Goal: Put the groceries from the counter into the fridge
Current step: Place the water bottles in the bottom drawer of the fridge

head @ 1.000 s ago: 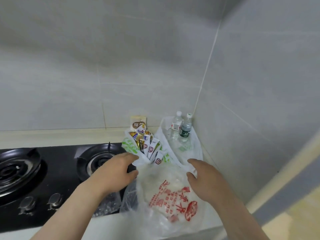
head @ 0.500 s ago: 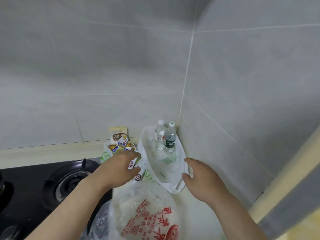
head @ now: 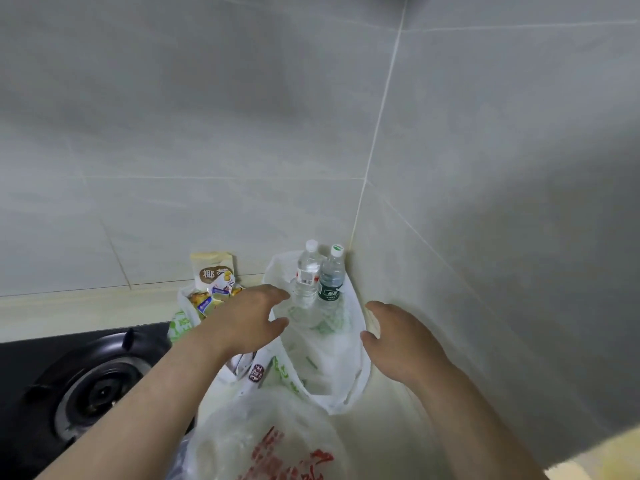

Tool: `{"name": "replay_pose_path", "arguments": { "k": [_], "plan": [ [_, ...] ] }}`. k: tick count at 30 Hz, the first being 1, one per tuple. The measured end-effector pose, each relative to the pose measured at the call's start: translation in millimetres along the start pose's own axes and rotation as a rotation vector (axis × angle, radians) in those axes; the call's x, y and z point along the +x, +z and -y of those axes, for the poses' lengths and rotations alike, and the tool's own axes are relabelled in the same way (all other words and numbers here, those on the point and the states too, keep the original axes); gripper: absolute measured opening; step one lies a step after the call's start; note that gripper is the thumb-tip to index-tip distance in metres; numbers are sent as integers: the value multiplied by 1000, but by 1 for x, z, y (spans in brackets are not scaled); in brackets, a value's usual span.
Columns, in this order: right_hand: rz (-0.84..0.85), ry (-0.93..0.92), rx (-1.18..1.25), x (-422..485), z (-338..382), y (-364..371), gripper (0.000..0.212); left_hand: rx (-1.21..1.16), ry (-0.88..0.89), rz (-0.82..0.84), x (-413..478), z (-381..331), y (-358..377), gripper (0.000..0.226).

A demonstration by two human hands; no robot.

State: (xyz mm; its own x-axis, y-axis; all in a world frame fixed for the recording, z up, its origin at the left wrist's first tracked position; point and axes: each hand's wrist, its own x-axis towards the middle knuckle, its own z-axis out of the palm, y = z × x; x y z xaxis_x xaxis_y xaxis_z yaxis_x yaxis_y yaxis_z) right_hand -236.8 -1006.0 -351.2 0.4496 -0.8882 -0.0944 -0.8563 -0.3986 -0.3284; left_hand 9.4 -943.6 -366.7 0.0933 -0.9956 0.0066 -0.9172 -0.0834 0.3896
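Note:
Two water bottles stand in the counter's corner inside a white plastic bag (head: 334, 372): a clear one with a white cap (head: 306, 277) and one with a green label (head: 331, 280). My left hand (head: 247, 322) hovers with spread fingers over the bag's left rim, just short of the bottles. My right hand (head: 398, 337) is held at the bag's right rim, fingers relaxed, holding nothing. Left of it, a second bag (head: 181, 322) holds several snack packets (head: 214, 296). A clear bag with red print (head: 273, 445) lies nearest me.
A black gas hob with a burner (head: 100, 389) fills the lower left. Grey tiled walls meet in a corner right behind the bottles. The pale counter (head: 391, 438) runs along the right wall.
Both hands have left the red-printed bag and moved forward to the bag with the bottles. The view has shifted toward the corner.

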Motion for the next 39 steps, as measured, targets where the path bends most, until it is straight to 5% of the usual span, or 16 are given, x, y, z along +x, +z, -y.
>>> {"name": "replay_pose_path", "arguments": {
  "k": [8,18,26,39],
  "plan": [
    [78,68,-49,86,-8,18,54,21,30,82,87,49,19,55],
    [31,119,118,199,-8,53,11,47,-7,159,200,94,45,56],
    [-43,213,535,250,-15,81,38,-274,67,139,248,83,66,66],
    [-51,185,665,275,-29,96,47,-457,26,150,276,94,94,81]
  ]
}}
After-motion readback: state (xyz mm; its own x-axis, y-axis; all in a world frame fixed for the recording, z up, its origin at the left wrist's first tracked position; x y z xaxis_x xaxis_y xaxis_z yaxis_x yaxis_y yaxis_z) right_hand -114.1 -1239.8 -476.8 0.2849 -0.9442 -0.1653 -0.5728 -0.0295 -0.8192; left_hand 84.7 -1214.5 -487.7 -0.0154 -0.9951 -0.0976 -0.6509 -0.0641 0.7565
